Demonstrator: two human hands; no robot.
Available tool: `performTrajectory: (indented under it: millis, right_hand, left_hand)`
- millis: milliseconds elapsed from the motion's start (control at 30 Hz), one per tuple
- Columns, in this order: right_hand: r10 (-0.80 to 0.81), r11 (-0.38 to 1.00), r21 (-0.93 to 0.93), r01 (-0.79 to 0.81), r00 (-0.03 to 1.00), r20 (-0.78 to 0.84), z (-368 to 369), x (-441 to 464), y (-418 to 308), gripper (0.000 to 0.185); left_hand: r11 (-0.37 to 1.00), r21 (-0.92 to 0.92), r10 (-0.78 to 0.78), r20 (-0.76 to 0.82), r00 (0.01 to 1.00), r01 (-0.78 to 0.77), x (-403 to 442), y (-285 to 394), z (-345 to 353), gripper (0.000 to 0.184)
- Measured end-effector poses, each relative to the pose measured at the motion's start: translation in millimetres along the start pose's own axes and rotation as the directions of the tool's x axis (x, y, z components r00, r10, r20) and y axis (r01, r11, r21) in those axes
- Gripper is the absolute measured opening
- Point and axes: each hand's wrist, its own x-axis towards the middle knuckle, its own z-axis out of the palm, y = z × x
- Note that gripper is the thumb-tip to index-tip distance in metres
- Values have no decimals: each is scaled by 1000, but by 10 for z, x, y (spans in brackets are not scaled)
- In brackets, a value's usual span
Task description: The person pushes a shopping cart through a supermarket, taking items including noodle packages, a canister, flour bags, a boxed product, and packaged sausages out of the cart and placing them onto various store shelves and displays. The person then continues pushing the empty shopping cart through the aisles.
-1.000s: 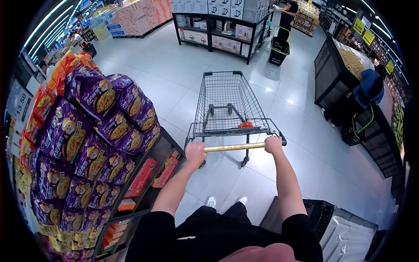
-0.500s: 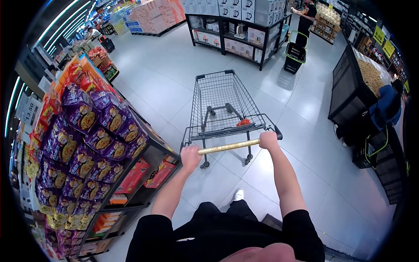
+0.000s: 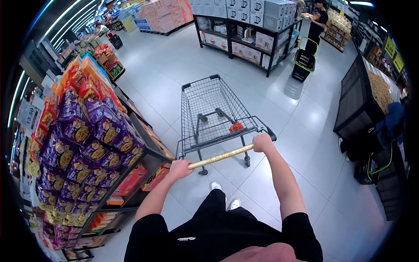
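Gripping a gold cylindrical push handle at both ends. Left hand: closed around its left end. Right hand: closed around its right end. No gap visible in either grip. The handle belongs to a dark grey wire-mesh shopping cart, on the pale tiled floor ahead of the body, set aslant, right end of the handle farther forward.

Progress: two-handed hold made, cart upright and under control; neither hand released. White shoes stand behind the cart, one ahead of the other. Cart is near the black display shelf piled with glossy purple noodle packs; left hand is the nearer to it. What remains cannot be judged from this view.

Hard to make out: a small bright red object at the near end of the basket; cannot tell whether a load or a cart fitting. Fingertips hidden beneath the handle. Print on the handle unreadable. Far right, a person in a blue top is partly lost in the dark lens border; the shelf's lower left corner also fades there.
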Motion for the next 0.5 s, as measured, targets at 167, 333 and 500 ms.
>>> performTrajectory:
  millis: [167, 333, 500]
  right_hand:
    - [-89, 994, -65, 92, 995, 50, -293, 599, -1, 23]
    - [-109, 991, -73, 110, 994, 15, -594, 1390, 42, 21]
    - [-108, 987, -115, 110, 994, 23, -946, 2149, 34, 19]
  left_hand:
    - [992, -93, -95, -124, 988, 84, 262, -290, 42, 25]
    - [972, -191, -171, -181, 969, 136, 674, -504, -165, 21]
    - [960, -215, -224, -192, 955, 181, 1122, -771, -262, 20]
